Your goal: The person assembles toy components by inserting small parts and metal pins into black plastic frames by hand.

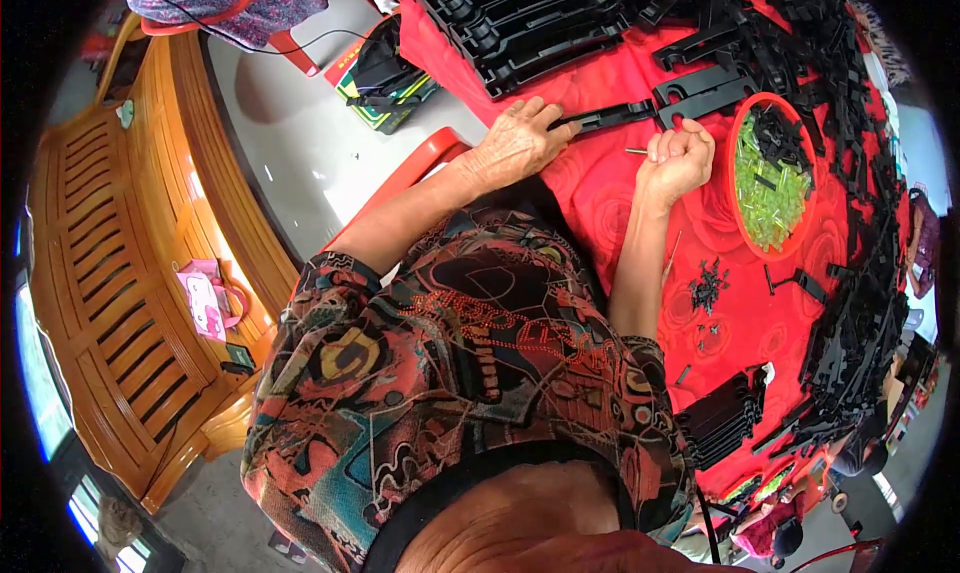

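Red patterned cloth [640, 188] covers the tabletop in front of you. Your left hand [515, 143] lies flat on it, fingers [535, 113] extended and spread, pressing down the near end of a long black plastic strip [610, 118] that runs away to the right. Your right hand [678, 158] sits just beside the strip's far end, fingers curled into a closed fist around a thin metal tool; its pointed tip [636, 151] projects to the left, towards the left hand and just below the strip.

Immediately right of the right hand stands a round red plastic bowl [738, 188] holding short translucent green tubes [765, 193] and a few black pieces. A small cluster of tiny black plastic parts [708, 285] lies on the cloth nearer to you. Stacked black plastic frames [530, 23] occupy the far edge, and further black strips are heaped along the right side [860, 303]. A wooden bench [120, 303] stands to your left.
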### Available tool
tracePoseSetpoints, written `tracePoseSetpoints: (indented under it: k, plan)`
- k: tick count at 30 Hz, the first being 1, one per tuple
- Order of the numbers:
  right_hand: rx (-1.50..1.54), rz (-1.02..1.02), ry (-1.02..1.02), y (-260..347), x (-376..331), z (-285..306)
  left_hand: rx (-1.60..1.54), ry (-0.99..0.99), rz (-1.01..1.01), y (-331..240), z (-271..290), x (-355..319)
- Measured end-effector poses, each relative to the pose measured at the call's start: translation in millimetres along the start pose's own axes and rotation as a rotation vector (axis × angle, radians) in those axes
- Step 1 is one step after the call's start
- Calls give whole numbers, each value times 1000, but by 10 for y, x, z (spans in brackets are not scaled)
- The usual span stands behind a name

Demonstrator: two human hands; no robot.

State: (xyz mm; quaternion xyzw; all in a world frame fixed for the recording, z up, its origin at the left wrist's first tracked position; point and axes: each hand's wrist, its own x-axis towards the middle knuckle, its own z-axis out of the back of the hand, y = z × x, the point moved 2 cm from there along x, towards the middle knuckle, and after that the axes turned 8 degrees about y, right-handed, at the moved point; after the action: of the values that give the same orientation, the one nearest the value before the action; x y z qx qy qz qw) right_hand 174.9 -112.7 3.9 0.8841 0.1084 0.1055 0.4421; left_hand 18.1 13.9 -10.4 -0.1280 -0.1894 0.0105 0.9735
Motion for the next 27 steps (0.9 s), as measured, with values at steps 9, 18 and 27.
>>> tracePoseSetpoints:
  k: [9, 18, 27]
  plan:
    - [107, -31, 52, -9, -21, -34, -85, 124, 11, 34, 43, 55]
    - [51, -81, 41, -152, 209, -374, -27, 239, 21, -3, 35, 159]
    - [-49, -174, 30, -288, 228, -455, -115, 294, 52, 23, 53, 182]
